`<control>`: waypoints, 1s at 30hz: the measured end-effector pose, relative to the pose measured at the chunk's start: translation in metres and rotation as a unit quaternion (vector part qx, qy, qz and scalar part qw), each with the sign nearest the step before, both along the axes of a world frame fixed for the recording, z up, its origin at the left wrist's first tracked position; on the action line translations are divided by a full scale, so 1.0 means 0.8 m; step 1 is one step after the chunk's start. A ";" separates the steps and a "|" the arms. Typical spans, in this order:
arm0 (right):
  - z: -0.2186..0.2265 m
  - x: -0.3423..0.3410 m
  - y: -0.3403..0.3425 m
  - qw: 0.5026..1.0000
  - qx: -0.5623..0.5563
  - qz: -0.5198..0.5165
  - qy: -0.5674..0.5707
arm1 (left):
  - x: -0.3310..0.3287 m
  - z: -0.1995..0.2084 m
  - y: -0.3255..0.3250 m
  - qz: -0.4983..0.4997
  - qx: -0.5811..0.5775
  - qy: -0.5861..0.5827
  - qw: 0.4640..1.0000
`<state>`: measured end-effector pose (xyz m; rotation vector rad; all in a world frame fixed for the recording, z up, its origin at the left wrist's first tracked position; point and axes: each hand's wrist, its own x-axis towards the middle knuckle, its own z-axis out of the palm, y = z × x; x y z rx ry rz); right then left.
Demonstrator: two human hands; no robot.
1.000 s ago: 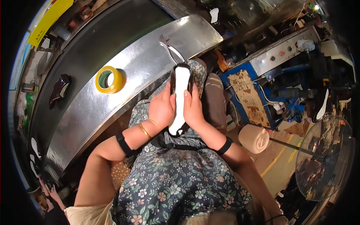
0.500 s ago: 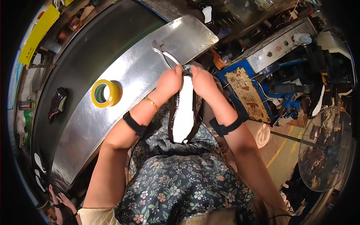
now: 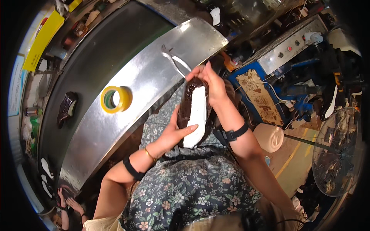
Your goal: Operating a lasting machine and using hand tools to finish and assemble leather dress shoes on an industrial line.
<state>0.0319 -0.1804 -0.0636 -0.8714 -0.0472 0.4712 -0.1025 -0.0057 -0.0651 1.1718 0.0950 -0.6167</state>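
The tabletop (image 3: pixel 86 142) stretches left of and beyond the shoe (image 3: pixel 197 113), which lies off its near edge. The left hand (image 3: pixel 175 134) is clamped on the shoe's near part. The right hand (image 3: pixel 210 82) curves at its far end; whether gripping, I cannot tell. Left of the shoe sits tape (image 3: pixel 125 99); just beyond, pliers (image 3: pixel 177 61).

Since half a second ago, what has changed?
From the far end of the dark shoe, the left hand has moved toward the near end, thumb on the white face. The right hand remains at the far end. The tape roll and pliers still lie on the metal ledge.
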 end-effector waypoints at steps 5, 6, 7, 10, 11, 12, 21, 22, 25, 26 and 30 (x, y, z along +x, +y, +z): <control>0.019 -0.026 0.021 0.978 -0.188 -0.057 -0.062 | 0.014 0.011 0.002 0.012 -0.092 0.129 0.987; 0.002 -0.045 0.014 0.985 -0.164 -0.050 0.008 | 0.012 0.003 0.001 0.008 -0.091 0.125 0.988; -0.006 -0.071 0.005 0.993 -0.105 0.003 0.047 | 0.009 -0.007 0.001 0.022 -0.089 0.134 0.987; -0.012 -0.121 -0.007 0.979 -0.112 -0.072 0.154 | 0.006 -0.009 -0.019 0.030 -0.046 0.111 0.992; -0.026 -0.121 -0.015 0.976 -0.162 -0.070 0.128 | -0.001 -0.004 -0.023 0.021 0.006 0.086 0.996; -0.030 -0.115 -0.016 0.971 -0.209 -0.068 0.098 | 0.010 0.004 -0.024 0.006 -0.009 0.068 0.998; -0.022 -0.146 -0.017 0.994 -0.087 -0.056 0.046 | 0.003 -0.006 -0.024 0.060 -0.008 0.063 0.996; -0.024 -0.144 -0.008 0.986 -0.122 -0.095 0.067 | 0.006 -0.017 -0.029 0.089 -0.011 0.034 0.995; -0.042 -0.123 -0.025 0.990 -0.054 -0.072 0.111 | 0.029 0.002 -0.018 0.083 -0.017 0.074 0.994; -0.011 -0.116 -0.049 0.966 -0.188 -0.052 0.168 | 0.039 0.015 -0.007 0.097 0.002 0.074 0.993; 0.108 -0.102 -0.211 0.914 -0.368 -0.122 -0.119 | 0.066 0.054 0.045 0.141 0.485 -0.164 0.848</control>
